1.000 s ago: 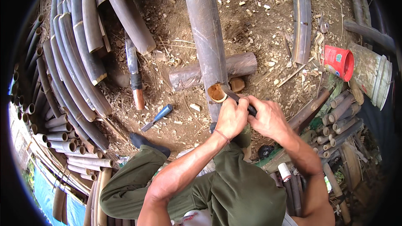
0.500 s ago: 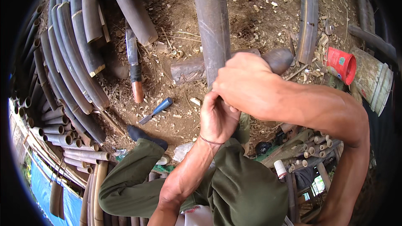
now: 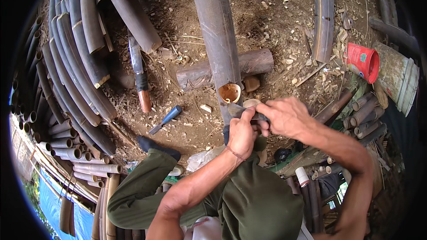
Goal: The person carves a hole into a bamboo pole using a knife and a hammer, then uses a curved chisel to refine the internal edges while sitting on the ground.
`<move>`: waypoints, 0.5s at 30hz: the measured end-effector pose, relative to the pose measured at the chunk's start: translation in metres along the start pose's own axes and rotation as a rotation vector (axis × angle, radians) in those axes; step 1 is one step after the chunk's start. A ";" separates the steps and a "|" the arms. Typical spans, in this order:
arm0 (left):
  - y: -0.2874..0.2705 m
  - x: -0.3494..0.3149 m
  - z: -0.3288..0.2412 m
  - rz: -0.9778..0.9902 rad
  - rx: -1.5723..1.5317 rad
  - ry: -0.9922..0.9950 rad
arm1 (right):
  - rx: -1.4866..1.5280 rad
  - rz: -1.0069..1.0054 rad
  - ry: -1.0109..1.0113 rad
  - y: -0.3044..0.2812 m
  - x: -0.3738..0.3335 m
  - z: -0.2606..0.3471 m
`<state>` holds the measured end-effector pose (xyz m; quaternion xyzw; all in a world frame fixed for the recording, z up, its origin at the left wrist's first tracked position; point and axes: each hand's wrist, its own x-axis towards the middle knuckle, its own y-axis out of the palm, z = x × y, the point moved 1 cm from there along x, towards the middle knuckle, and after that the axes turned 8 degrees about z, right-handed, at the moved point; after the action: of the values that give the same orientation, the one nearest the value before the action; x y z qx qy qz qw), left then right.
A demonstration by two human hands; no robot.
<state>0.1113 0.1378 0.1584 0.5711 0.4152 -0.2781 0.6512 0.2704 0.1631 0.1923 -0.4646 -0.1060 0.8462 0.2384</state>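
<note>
A thick grey bamboo pole point(image 3: 215, 35) rests across a short log point(image 3: 195, 74), its near part pointing toward me. A pale-rimmed opening point(image 3: 230, 93) shows at its near end. Just right of and nearer than this opening, my left hand point(image 3: 243, 134) is closed around a dark grey piece that its fingers partly cover. My right hand point(image 3: 287, 116) is closed close beside it, its fingertips by the same piece and a pale round end point(image 3: 252, 103). What the right fingers hold cannot be made out.
A blue-handled chisel point(image 3: 167, 119) and a long knife point(image 3: 141, 84) lie on the chip-strewn ground to the left. Bamboo poles point(image 3: 73, 62) are stacked at far left. A red bucket point(image 3: 356, 58) and a dirty pale bucket point(image 3: 396, 82) lie at right.
Both hands have drawn back toward me and right from the pole's end, uncovering its opening. The dark rounded thing beyond my right forearm is gone from its place.
</note>
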 end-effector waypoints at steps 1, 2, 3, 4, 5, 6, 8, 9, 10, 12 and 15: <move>0.005 -0.007 -0.010 -0.080 0.168 -0.011 | 0.100 -0.098 0.027 0.021 -0.002 0.003; -0.002 -0.006 -0.013 -0.075 0.306 -0.027 | 0.198 -0.195 0.055 0.040 -0.005 0.008; -0.013 -0.005 -0.015 -0.073 0.446 -0.046 | 0.361 -0.255 0.120 0.054 -0.003 0.019; -0.022 -0.006 -0.020 -0.077 0.582 -0.061 | 0.460 -0.330 0.136 0.071 0.003 0.028; -0.029 -0.008 -0.029 -0.038 0.749 -0.041 | 0.559 -0.354 0.168 0.084 0.008 0.038; -0.034 -0.007 -0.036 -0.044 0.923 -0.014 | 0.657 -0.376 0.199 0.093 0.014 0.045; -0.034 -0.007 -0.056 -0.060 1.102 -0.123 | 0.828 -0.420 0.231 0.105 0.028 0.062; -0.028 -0.008 -0.067 -0.085 1.166 -0.184 | 0.857 -0.443 0.245 0.107 0.033 0.068; -0.028 -0.007 -0.075 -0.083 1.237 -0.156 | 0.888 -0.458 0.259 0.110 0.038 0.074; -0.030 -0.006 -0.085 -0.071 1.385 -0.093 | 0.938 -0.505 0.275 0.117 0.051 0.082; -0.046 -0.001 -0.076 -0.034 1.592 0.129 | 0.929 -0.510 0.169 0.121 0.049 0.084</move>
<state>0.0556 0.2029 0.1357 0.8731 0.1374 -0.4673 0.0184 0.1409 0.0866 0.1535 -0.3361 0.1897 0.6788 0.6247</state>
